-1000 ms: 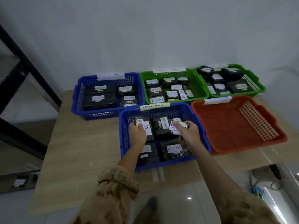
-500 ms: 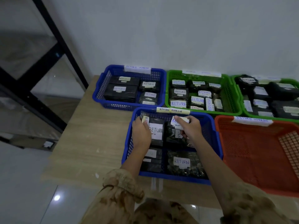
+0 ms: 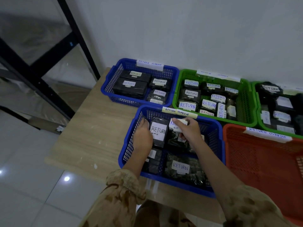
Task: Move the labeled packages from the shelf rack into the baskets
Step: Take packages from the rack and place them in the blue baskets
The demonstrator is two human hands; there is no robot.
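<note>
Placing step. Right hand pinches a labelled package low inside the near blue basket, at its far wall. Left hand sits in the basket's far-left corner; its grip is not discernible. Next, probably: release, lift clear, fetch another from the shelf rack.

Dim bluish wide-angle view, floor glare, blurred curved edges

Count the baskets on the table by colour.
Blue: 2, the far blue basket and the near blue basket
Green: 2, the middle green basket and the right green basket, which is cut off by the frame edge
Orange: 1, the orange basket
Total: 5
</note>
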